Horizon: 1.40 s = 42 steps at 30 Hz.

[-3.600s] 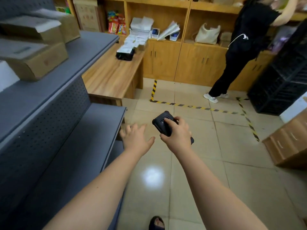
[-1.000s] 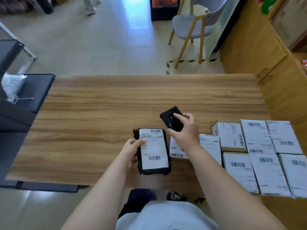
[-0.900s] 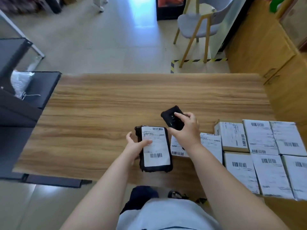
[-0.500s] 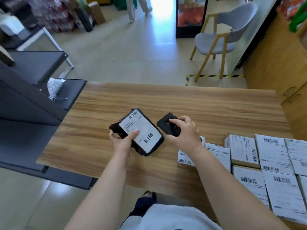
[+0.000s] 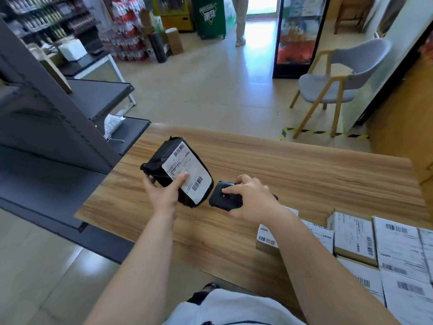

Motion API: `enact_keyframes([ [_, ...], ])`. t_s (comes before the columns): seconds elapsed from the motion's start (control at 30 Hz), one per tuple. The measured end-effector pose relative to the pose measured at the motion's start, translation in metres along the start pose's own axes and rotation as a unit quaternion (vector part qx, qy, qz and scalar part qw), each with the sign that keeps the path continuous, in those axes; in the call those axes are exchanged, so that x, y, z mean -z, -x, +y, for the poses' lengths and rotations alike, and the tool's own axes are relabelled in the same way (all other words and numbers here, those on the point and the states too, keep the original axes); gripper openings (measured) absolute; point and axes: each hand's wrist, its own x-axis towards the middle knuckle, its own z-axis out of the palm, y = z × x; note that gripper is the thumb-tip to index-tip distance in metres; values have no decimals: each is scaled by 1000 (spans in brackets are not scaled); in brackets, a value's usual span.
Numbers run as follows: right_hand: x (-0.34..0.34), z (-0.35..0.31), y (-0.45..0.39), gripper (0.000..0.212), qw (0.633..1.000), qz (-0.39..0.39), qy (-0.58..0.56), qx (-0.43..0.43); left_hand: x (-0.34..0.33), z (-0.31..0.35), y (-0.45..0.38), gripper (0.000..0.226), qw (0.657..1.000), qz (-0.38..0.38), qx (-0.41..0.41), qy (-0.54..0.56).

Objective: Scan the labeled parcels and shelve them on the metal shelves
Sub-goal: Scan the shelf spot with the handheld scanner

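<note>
Two hands engaged: my left hand grips the black soft-wrapped parcel with white label above the wooden desk; my right hand clasps the black handheld scanner. I should aim it squarely at the barcode.

Bright doorway glare, floor sheen, blurred warped edges
</note>
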Motion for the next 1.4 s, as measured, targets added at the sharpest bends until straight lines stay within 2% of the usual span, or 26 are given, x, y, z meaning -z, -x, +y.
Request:
enact_keyframes([
  [0.17, 8, 2, 5, 61, 1000, 0, 13, 8, 1, 0, 4, 76, 1000, -4, 7, 12],
  [0.33, 6, 2, 9, 60, 1000, -12, 13, 13, 8, -7, 6, 94, 999, 15, 25, 29],
  [0.43, 4, 4, 8, 61, 1000, -26, 0, 12, 15, -9, 8, 92, 998, 30, 38, 29],
  [0.57, -4, -1, 2, 61, 999, -6, -31, 9, 32, -10, 6, 98, 991, 80, 99, 50],
  [0.63, -12, -10, -3, 60, 997, 30, -68, -3, 46, -11, 3, 92, 977, 125, 163, 59],
  [0.77, -44, -41, -14, 61, 982, 89, -168, -6, 86, -14, -1, 48, 924, 163, 321, 126],
  [0.87, -67, -74, -25, 63, 971, 82, -225, 12, 127, -16, 2, 36, 897, 159, 375, 171],
  [0.97, -86, -116, -43, 63, 972, 57, -221, 47, 176, -14, 3, 32, 876, 172, 396, 216],
  [1.1, -122, -191, -68, 61, 973, 20, -204, 106, 251, -10, -3, 44, 857, 213, 389, 262],
  [1.27, -188, -315, -87, 62, 965, -37, -182, 187, 357, 7, -23, 39, 842, 267, 356, 306],
  [1.4, -244, -429, -104, 62, 958, -50, -169, 224, 460, 24, -53, 38, 836, 287, 321, 340],
])
